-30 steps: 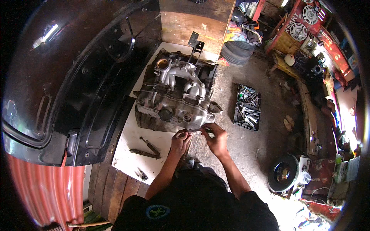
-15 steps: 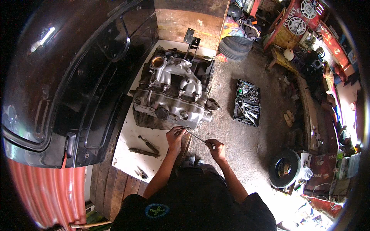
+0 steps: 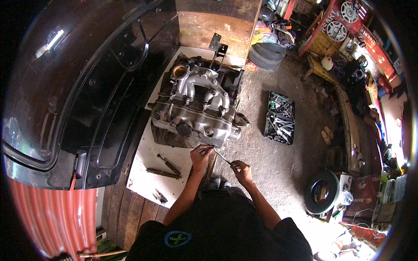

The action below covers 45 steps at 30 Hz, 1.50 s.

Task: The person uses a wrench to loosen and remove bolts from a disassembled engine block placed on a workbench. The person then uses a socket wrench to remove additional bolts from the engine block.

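A greasy metal engine [image 3: 188, 117] with a silver intake manifold [image 3: 196, 79] on top sits on a white board. At its near lower edge my left hand [image 3: 200, 158] is closed, fingers curled round the head end of a slim steel wrench [image 3: 223, 158]. What that end fits on is hidden by the fingers and too small to make out. My right hand [image 3: 242, 172] grips the wrench's other end, nearer my body and to the right. The shaft slants between the two hands.
Dark elongated metal parts [image 3: 163, 172] and small pieces [image 3: 161, 196] lie on the white board [image 3: 141, 182]. A black tool tray [image 3: 279, 117] full of wrenches rests on the floor to the right. A black vehicle panel [image 3: 82, 100] stands left; tyres [image 3: 266, 55] lie behind.
My right hand has shifted slightly left and downward with the wrench's end, so the shaft is a little steeper. My left hand stays at the engine's edge.
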Motion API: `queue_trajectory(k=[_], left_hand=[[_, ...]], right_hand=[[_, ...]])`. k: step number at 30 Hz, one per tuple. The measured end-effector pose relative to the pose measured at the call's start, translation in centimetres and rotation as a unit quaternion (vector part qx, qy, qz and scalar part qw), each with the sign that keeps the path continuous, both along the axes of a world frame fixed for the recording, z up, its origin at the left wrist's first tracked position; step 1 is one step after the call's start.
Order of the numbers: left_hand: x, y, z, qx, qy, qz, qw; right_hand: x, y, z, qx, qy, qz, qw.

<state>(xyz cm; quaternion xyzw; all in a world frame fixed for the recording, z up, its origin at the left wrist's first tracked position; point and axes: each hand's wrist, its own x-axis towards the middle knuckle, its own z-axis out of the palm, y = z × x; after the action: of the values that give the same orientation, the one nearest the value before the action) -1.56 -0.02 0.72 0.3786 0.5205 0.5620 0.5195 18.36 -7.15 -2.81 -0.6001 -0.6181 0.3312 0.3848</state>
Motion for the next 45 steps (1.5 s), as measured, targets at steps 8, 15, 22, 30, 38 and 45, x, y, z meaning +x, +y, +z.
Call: queue_trajectory(k=[8, 15, 22, 30, 38, 45], left_hand=[[0.3, -0.3, -0.8, 0.009, -0.044, 0.011, 0.999], [1.0, -0.6, -0.8, -0.036, -0.129, -0.003, 0.991], [1.1, -0.8, -1.9, -0.069, -0.203, -0.023, 0.976], [0.5, -1.5, -1.2, -0.085, -0.312, -0.028, 0.946], [-0.7, -1.3, 0.6, -0.051, -0.235, -0.012, 0.971], [-0.2, -1.1, 0.4, -0.035, -0.138, 0.007, 0.99]], right_hand=[[0.7, 0.1, 0.9, 0.006, 0.009, -0.017, 1.0], [3.2, 2.9, 12.6, 0.108, -0.019, -0.08, 0.991], [-5.3, 11.3, 19.5, 0.2, -0.055, 0.094, 0.974], [-9.5, 14.1, 18.4, 0.277, -0.037, 0.147, 0.949], [-0.5, 6.2, 15.7, 0.074, 0.106, -0.044, 0.991], [2.5, 0.8, 7.6, 0.02, -0.026, -0.069, 0.997]])
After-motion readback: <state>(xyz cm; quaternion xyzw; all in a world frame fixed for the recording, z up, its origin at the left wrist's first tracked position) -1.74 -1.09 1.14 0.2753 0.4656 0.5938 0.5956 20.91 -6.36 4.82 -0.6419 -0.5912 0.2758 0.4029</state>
